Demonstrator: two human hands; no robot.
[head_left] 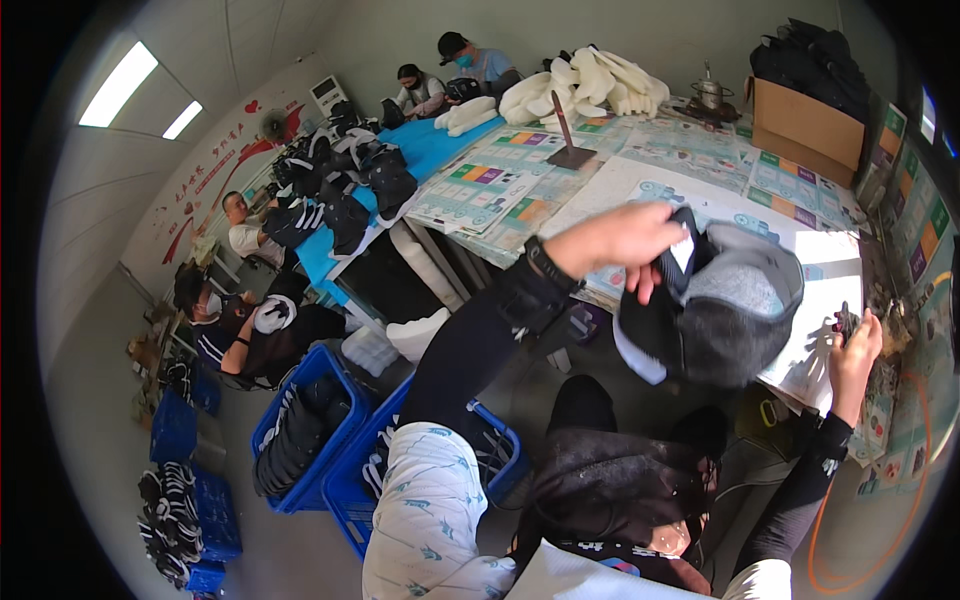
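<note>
Workshop table [700,190]; soft grey-black shoe upper [715,305]

both arms wear tight black under-sleeves with white patterned sleeves higher up. the left hand [615,238] has a black wristband. the right hand [856,350] is bare.

We see a long table [640,185] covered with colourful printed sheets [480,190]. White foam shapes [590,85] are piled at its far edge, a brown cardboard box [800,130] sits in the far right corner, and black shoe parts [350,180] lie along the left edge.
</note>
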